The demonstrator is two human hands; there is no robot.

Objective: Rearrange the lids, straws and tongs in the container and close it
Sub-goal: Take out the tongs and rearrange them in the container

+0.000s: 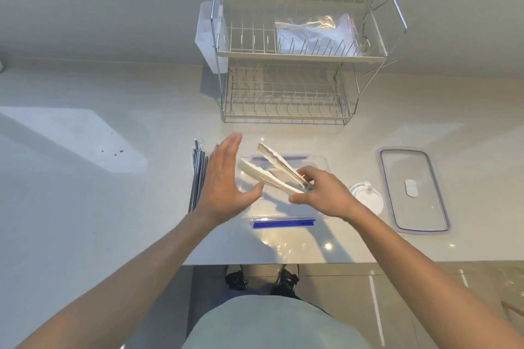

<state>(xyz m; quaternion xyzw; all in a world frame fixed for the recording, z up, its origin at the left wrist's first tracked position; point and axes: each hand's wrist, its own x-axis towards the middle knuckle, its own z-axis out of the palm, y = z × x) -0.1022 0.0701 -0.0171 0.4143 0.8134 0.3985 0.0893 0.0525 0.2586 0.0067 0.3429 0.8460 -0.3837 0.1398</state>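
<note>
Tongs (272, 171) pinched at hinge by my right grip (320, 195), tips splayed up-left over container (317, 161); left grip (224, 178) released, nearer tips.

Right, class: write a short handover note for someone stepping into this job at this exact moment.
Hands: the right hand grips the white tongs at their hinge end, over the open container. The left hand is open, holding nothing, beside the tong tips.
Things: the metal straws lie on the counter left of the container. The small round lids sit to its right. The container lid lies flat further right.
Done: nothing visibly packed yet.
Left: place tongs, straws and round lids inside, then fit the container lid and close its clips.
</note>
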